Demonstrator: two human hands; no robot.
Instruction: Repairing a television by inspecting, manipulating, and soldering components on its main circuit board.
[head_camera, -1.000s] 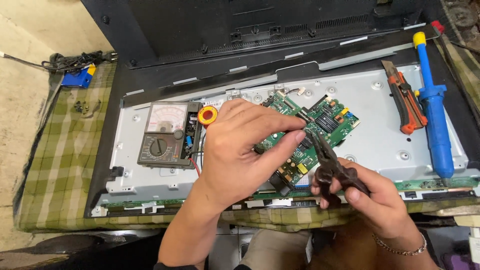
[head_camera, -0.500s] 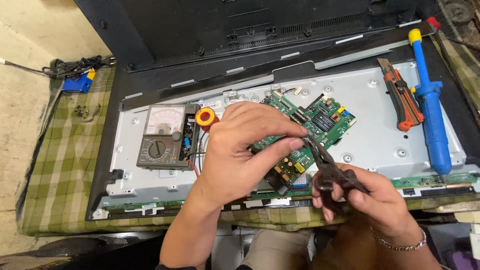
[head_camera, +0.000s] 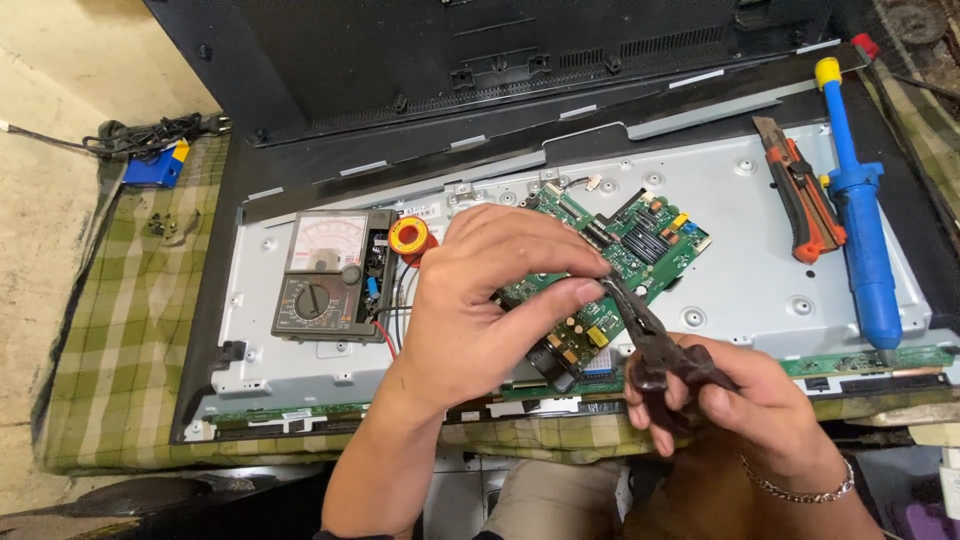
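Pliers (head_camera: 650, 345), gripped in the closed right hand (head_camera: 745, 405), point at a green circuit board (head_camera: 610, 265); left hand (head_camera: 495, 300) pinches closed at their tip.

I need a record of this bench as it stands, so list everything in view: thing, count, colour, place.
circuit board: 1, green, middle of the panel, partly under the hands
metal back panel: 1, grey, under the board
pliers: 1, dark, nose at the board
multimeter: 1, dark with a pale dial, left on the panel
solder spool: 1, yellow and red, right of the multimeter
utility knife: 1, orange and black, right on the panel
desoldering pump: 1, blue with a yellow end, far right
black cover: 1, top
checked cloth: 1, green, under everything
left hand: 1, fingers pinched over the board
right hand: 1, holds the pliers
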